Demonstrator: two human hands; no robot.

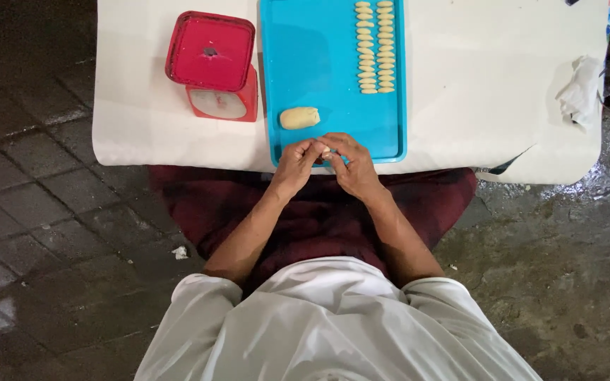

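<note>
While the camera looks straight down from the person's head, a bright blue tray (305, 42) serves as the landmark, lying lengthwise on a low table covered in white (460, 85). Inside the tray, along its right side at the far end, two neat columns of small pale dough pieces (375, 48) lie side by side, each piece a short oval. Nearer the person, on the tray's left half, rests a larger lump of pale dough (298, 117), well apart from the columns. The remaining floor of the tray is bare blue.

At the tray's near edge both bare hands meet. The left hand (295, 164) and the right hand (351, 166) have their fingertips pressed together around a small bit of dough (326, 151), which shows only as a pale spot between the fingers. The pinch is narrow and closed on that bit; which hand bears most of it cannot be told.

Just left of the tray stands a red kitchen scale (214, 67), its square red pan on top and a white dial face toward the person. Far to the right of the tray, near the table's edge, lies a crumpled white cloth (579, 92). Below the tray, the person's dark red lap and white shirt fill the view, over dark paving.
</note>
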